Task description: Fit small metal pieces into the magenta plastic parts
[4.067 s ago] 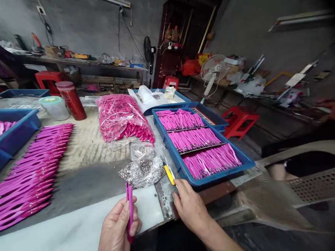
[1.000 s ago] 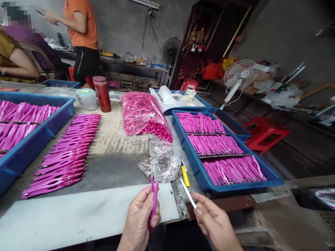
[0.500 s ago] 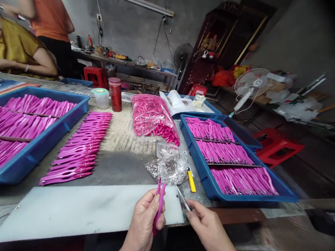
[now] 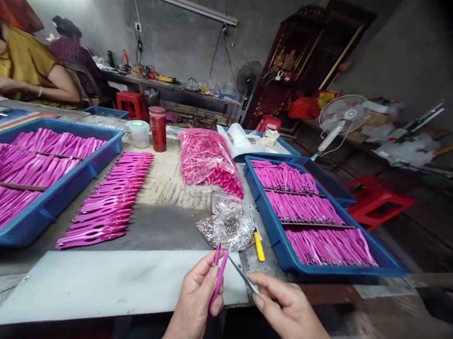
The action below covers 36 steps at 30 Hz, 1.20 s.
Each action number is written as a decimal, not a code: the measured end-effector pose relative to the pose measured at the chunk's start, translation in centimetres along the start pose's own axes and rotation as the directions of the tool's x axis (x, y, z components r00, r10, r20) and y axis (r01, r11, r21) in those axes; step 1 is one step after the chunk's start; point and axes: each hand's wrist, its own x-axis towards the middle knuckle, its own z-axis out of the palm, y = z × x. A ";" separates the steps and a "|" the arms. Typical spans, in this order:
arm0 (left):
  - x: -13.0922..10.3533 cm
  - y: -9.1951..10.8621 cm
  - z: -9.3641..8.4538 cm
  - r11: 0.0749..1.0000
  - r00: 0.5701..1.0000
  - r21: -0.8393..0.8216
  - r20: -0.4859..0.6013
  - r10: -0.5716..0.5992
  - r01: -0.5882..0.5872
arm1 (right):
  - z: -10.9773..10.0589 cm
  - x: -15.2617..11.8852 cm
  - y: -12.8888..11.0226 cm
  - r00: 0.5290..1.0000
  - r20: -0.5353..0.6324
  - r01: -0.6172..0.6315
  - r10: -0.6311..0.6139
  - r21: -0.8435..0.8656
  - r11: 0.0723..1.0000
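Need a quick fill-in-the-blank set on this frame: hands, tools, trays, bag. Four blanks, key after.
1. The slim tool is held by the hand on the person's ____ side.
2. The loose tool lying beside the right tray has a ____ handle.
3. Two dividers split the pieces in the right tray into ____ rows.
4. In the picture, the clear bag of pink parts lies ____ the left tray and the right tray.

Missing words: right; yellow; three; between.
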 end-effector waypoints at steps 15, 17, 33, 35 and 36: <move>0.1 0.0 0.2 0.999 1.000 0.035 -0.021 -0.017 0.017 | 0.5 0.3 -0.4 0.998 0.024 -0.063 0.062 0.038 0.997; 0.1 -0.1 0.2 0.999 1.000 0.033 -0.024 -0.020 0.021 | 0.5 0.2 -0.3 0.997 0.024 -0.068 0.067 0.041 0.997; 0.1 -0.2 0.2 0.992 0.996 0.124 -0.087 -0.011 0.022 | -0.4 0.5 -1.7 0.985 0.101 -0.146 0.141 0.042 0.988; 0.2 -0.2 0.2 0.991 0.994 0.134 -0.105 -0.012 0.026 | -0.4 0.5 -1.8 0.985 0.098 -0.144 0.139 0.050 0.988; 0.2 -0.2 0.2 0.990 0.993 0.138 -0.114 -0.013 0.029 | -0.4 0.5 -1.9 0.986 0.095 -0.142 0.136 0.052 0.989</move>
